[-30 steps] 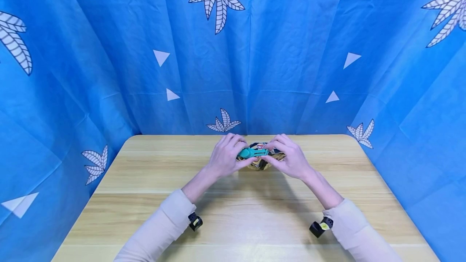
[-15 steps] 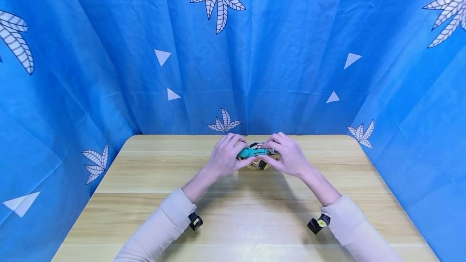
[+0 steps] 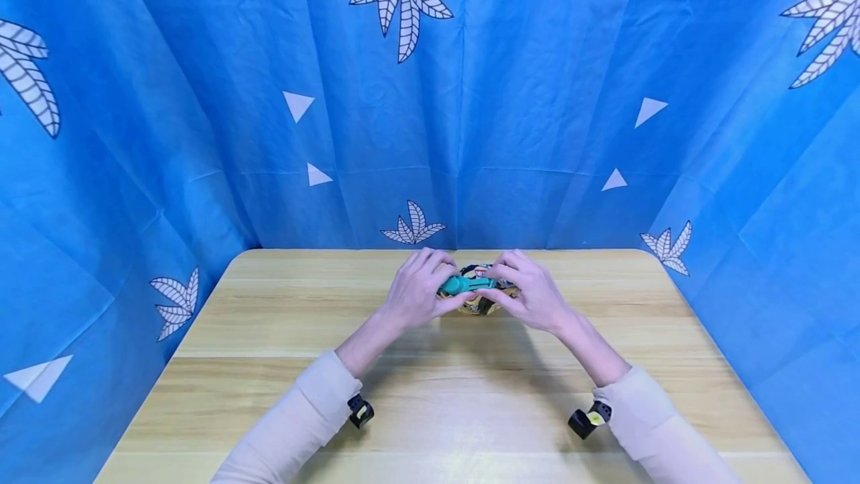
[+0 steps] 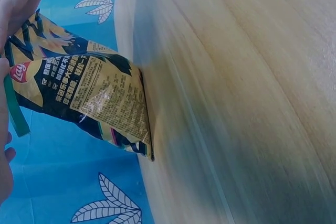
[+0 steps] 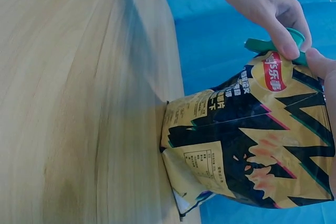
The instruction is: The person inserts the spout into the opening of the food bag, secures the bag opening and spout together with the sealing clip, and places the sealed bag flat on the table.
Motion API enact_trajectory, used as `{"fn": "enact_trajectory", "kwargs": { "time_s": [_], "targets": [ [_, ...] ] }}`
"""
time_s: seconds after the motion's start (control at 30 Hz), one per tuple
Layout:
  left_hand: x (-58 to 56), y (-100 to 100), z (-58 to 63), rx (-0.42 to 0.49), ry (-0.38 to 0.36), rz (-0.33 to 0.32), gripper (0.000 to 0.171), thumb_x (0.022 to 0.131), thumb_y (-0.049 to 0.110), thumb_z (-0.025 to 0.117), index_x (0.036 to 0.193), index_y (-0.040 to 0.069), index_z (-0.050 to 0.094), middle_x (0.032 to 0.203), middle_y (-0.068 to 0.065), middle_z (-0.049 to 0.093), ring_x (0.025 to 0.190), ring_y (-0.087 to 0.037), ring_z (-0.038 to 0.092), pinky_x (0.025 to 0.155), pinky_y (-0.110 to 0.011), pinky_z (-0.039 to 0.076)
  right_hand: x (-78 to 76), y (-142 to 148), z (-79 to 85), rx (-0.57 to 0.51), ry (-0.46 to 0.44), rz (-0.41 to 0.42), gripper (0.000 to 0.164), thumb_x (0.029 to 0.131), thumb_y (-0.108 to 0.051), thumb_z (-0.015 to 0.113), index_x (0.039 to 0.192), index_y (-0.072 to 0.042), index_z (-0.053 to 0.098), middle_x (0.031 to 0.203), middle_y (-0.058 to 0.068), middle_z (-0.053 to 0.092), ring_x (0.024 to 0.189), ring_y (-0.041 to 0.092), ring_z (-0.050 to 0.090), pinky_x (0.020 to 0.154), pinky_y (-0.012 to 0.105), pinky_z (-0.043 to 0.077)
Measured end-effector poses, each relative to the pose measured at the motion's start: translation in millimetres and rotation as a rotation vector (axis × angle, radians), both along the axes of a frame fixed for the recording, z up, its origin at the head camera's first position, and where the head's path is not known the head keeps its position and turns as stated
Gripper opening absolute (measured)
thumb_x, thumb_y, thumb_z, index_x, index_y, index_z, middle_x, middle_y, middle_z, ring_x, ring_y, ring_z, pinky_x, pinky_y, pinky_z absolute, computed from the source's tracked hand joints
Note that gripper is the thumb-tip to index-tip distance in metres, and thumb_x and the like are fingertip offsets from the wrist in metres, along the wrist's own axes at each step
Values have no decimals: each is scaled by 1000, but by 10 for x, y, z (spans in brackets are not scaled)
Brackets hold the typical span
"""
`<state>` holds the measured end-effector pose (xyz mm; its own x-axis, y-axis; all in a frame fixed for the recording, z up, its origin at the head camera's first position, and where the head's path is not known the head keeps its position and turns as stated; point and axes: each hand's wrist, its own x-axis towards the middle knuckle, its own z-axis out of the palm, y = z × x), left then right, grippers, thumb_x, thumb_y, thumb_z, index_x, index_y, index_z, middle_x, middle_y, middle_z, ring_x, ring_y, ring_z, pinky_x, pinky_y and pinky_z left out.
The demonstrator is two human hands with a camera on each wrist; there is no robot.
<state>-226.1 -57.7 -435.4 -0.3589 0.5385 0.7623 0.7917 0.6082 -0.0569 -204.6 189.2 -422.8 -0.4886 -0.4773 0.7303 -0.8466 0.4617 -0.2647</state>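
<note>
A black-and-gold chip bag (image 5: 247, 129) with a red-and-yellow logo stands upright on the table near its back edge. Along its top lies a green bag clip (image 3: 466, 284). My left hand (image 3: 418, 288) pinches the clip's rounded left end between thumb and fingers. From the other side, my right hand (image 3: 531, 291) pinches the bag's top by the clip's right end. The right wrist view has the left thumb (image 5: 284, 43) pressed on the clip. Printed text covers the bag's side in the left wrist view; the fingers hide part of its top edge.
The wooden table (image 3: 430, 394) has rounded back corners. Blue curtains (image 3: 537, 95) with white leaf and triangle prints hang behind it and at both sides. Each wrist carries a small black camera (image 3: 360, 411).
My right hand has shifted slightly left along the bag's top, and less of the bag shows between its thumb and fingers. The left hand and clip hold nearly still.
</note>
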Motion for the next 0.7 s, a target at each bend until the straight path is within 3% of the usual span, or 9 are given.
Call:
{"fn": "enact_trajectory", "kwargs": {
  "time_s": [0.17, 0.4, 0.7],
  "targets": [
    [10, 5, -4, -2, -6, 0, 41, 81, 48, 87, 95, 13, 73, 102, -2, 72, 90, -19, 62, 75, -30, 55, 8, -3, -21, -7, -16, 0, 17, 96, -29, 78, 102, -14, 79, 91, -1, 66, 86, 14, 55, 69, 26, 46],
    [25, -1, 3, -28, -17, 11, 41, 83, 50, 85, 96, 13, 73, 104, -3, 72, 91, -19, 61, 76, -30, 55, 8, -10, -37, -29, -31, 12, 27, 101, -40, 70, 101, -14, 79, 91, 0, 64, 85, 12, 52, 64, 22, 42],
    [41, 2, 4, -35, -9, 17, 41, 82, 51, 85, 95, 13, 74, 104, -3, 71, 93, -19, 62, 78, -31, 56, 26, -29, -31, -28, -53, 30, 21, 101, -34, 72, 98, -14, 77, 93, 0, 62, 88, 12, 52, 70, 25, 45]
  ]
}}
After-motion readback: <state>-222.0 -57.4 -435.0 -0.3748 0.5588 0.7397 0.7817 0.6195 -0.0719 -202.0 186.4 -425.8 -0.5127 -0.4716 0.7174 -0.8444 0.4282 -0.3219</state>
